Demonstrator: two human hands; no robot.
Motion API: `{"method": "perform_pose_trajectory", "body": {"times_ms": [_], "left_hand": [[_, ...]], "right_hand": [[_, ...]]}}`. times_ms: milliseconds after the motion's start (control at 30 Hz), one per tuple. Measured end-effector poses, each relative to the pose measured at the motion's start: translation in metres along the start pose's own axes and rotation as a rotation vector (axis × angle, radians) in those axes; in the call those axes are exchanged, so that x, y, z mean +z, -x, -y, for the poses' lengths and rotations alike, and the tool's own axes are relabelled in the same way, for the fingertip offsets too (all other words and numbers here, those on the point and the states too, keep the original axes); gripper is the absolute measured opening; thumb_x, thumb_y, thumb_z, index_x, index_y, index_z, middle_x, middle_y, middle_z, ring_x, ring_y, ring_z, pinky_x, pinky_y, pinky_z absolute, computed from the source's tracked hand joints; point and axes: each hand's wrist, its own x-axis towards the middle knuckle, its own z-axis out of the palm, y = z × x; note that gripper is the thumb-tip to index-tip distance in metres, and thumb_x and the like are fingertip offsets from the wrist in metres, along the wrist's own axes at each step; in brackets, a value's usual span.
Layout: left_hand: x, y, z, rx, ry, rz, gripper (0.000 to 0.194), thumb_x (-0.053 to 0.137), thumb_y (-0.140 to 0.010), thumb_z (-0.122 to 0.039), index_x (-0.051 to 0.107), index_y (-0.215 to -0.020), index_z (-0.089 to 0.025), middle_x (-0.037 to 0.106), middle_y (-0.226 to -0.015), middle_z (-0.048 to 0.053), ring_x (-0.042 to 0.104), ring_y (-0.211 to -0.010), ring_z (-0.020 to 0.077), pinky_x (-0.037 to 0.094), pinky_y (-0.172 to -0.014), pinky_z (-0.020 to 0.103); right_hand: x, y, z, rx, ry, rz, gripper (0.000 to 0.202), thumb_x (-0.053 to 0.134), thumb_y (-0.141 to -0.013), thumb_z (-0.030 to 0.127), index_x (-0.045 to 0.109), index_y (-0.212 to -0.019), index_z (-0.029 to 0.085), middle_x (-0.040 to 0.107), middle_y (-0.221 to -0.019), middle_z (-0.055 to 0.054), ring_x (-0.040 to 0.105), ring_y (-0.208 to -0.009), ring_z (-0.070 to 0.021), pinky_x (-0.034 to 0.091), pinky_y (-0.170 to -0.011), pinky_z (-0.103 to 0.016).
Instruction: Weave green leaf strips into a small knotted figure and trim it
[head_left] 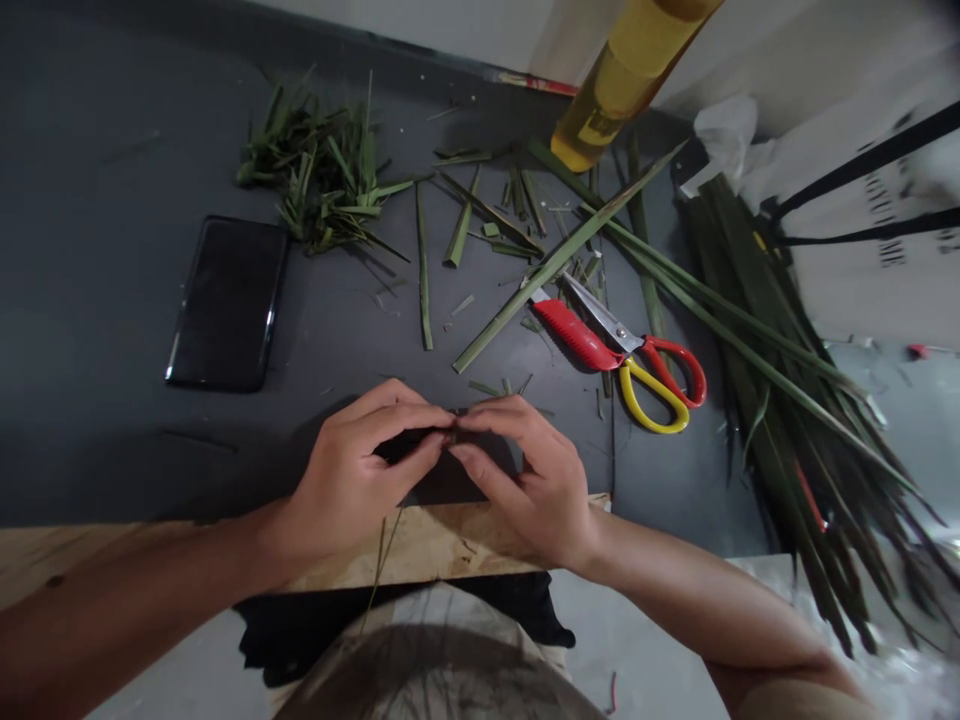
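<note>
My left hand [367,455] and my right hand [529,470] meet fingertip to fingertip above the front edge of the dark table. Both are closed in a pinch on something small and dark, mostly hidden by the fingers, so its kind does not show. Thin strands [381,560] hang below my left hand over the wooden edge. Beyond the hands lie cut strips of green leaf [424,265]. To their right are scissors [656,380] with one red and one yellow handle, beside a red-handled cutter [574,332].
A black phone-like slab [229,305] lies at left, near a heap of folded leaf pieces [322,170]. A bottle of yellow liquid [619,85] stands at the back. Long leaves [787,400] hang over the right edge beside a white bag [885,220]. A wooden board [337,565] borders the front.
</note>
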Motion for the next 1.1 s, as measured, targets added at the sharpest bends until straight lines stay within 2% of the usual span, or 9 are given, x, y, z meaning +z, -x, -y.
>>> {"method": "perform_pose_trajectory", "body": {"times_ms": [133, 333, 500, 733, 833, 933, 1100], "left_hand": [[0.001, -0.001, 0.001, -0.034, 0.009, 0.004, 0.021, 0.069, -0.093, -0.009, 0.081, -0.099, -0.025, 0.077, -0.09, 0.004, 0.072, -0.078, 0.0159, 0.06, -0.072, 0.027], [0.0, 0.0, 0.002, 0.003, 0.027, 0.028, 0.019, 0.071, -0.092, -0.006, 0.08, -0.096, -0.023, 0.076, -0.089, 0.002, 0.072, -0.079, 0.0135, 0.059, -0.073, 0.023], [0.0, 0.0, 0.002, 0.021, 0.032, 0.044, 0.018, 0.073, -0.092, -0.006, 0.079, -0.094, -0.023, 0.077, -0.089, 0.002, 0.072, -0.079, 0.0138, 0.06, -0.074, 0.024], [-0.002, 0.001, 0.004, 0.044, 0.021, 0.067, 0.018, 0.072, -0.093, -0.005, 0.076, -0.095, -0.023, 0.077, -0.091, 0.002, 0.074, -0.083, 0.0139, 0.059, -0.078, 0.025], [-0.002, 0.002, 0.005, -0.001, 0.016, 0.042, 0.014, 0.073, -0.092, -0.008, 0.072, -0.092, -0.022, 0.077, -0.091, 0.001, 0.074, -0.084, 0.014, 0.058, -0.077, 0.024], [-0.001, 0.002, 0.004, -0.065, 0.0, 0.015, 0.01, 0.076, -0.09, -0.015, 0.07, -0.095, -0.022, 0.077, -0.088, 0.0, 0.071, -0.075, 0.0137, 0.055, -0.068, 0.024], [-0.002, 0.001, 0.003, -0.063, -0.008, 0.032, 0.011, 0.075, -0.09, -0.014, 0.074, -0.097, -0.023, 0.077, -0.089, 0.0, 0.068, -0.073, 0.0126, 0.054, -0.068, 0.024]], "right_hand": [[-0.001, -0.002, -0.002, 0.02, 0.053, -0.02, 0.027, 0.067, -0.099, 0.013, 0.068, -0.123, 0.024, 0.08, -0.103, -0.005, 0.077, -0.093, -0.0187, 0.066, -0.084, -0.036], [-0.003, -0.007, -0.002, -0.037, 0.046, -0.023, 0.015, 0.069, -0.098, 0.01, 0.073, -0.104, 0.023, 0.083, -0.098, -0.004, 0.079, -0.097, -0.0187, 0.065, -0.087, -0.035], [-0.004, -0.008, -0.003, -0.054, 0.087, 0.0, 0.015, 0.068, -0.099, 0.012, 0.075, -0.103, 0.024, 0.084, -0.099, -0.004, 0.081, -0.095, -0.0195, 0.066, -0.086, -0.036], [-0.004, -0.007, -0.012, -0.233, 0.185, -0.003, 0.022, 0.067, -0.097, 0.01, 0.073, -0.11, 0.027, 0.083, -0.1, -0.004, 0.079, -0.088, -0.0201, 0.064, -0.083, -0.038], [-0.003, -0.006, -0.014, -0.257, 0.227, -0.005, 0.019, 0.066, -0.097, 0.01, 0.07, -0.106, 0.026, 0.081, -0.094, -0.004, 0.077, -0.083, -0.0194, 0.061, -0.078, -0.036], [-0.001, -0.007, -0.013, -0.245, 0.233, 0.017, 0.017, 0.063, -0.098, 0.008, 0.067, -0.104, 0.024, 0.079, -0.092, -0.004, 0.075, -0.083, -0.0191, 0.059, -0.076, -0.035], [-0.001, -0.007, -0.011, -0.228, 0.218, 0.033, 0.017, 0.061, -0.099, 0.008, 0.064, -0.104, 0.024, 0.078, -0.094, -0.005, 0.075, -0.087, -0.019, 0.06, -0.079, -0.034]]}}
